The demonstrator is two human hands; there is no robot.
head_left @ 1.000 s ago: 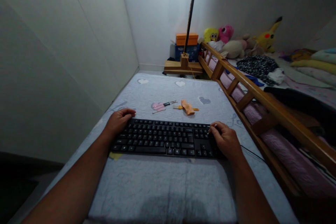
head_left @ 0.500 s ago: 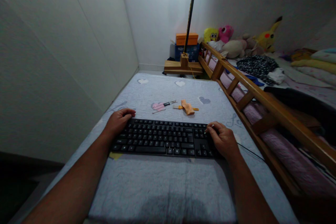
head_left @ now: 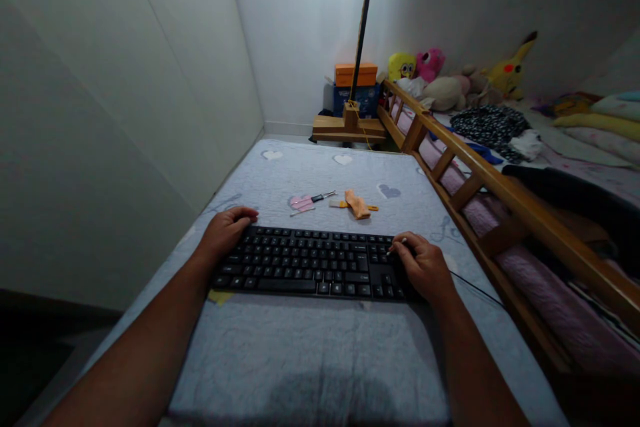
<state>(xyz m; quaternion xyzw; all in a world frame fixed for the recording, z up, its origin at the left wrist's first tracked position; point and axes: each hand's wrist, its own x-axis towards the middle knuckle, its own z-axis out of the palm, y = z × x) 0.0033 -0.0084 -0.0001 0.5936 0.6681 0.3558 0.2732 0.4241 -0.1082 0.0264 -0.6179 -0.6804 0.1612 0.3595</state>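
Observation:
A black keyboard (head_left: 300,263) lies on the light blue quilted cover (head_left: 310,353). My left hand (head_left: 226,230) is at its upper left corner, fingers curled and thumb along the edge, steadying it. Over the right part of the keys, my right hand (head_left: 419,259) pinches a thin cotton swab (head_left: 403,240), whose lower end points down at the keys left of the number pad. The number pad is mostly hidden under this hand. Beyond the keyboard lie another cotton swab (head_left: 303,211), a dark-handled metal tool (head_left: 317,198), a yellow-handled brush (head_left: 339,204) and a folded orange cloth (head_left: 357,205).
A wooden bed rail (head_left: 465,167) runs along the right, with soft toys (head_left: 445,92) and clothes behind it. White cabinet doors (head_left: 125,93) rise on the left. At the far end stands a pole on a wooden base (head_left: 347,127), beside stacked boxes (head_left: 356,75).
My right hand has shifted slightly to the left, and the cotton swab's lower end has moved left over the keys. My left hand and the keyboard stay put.

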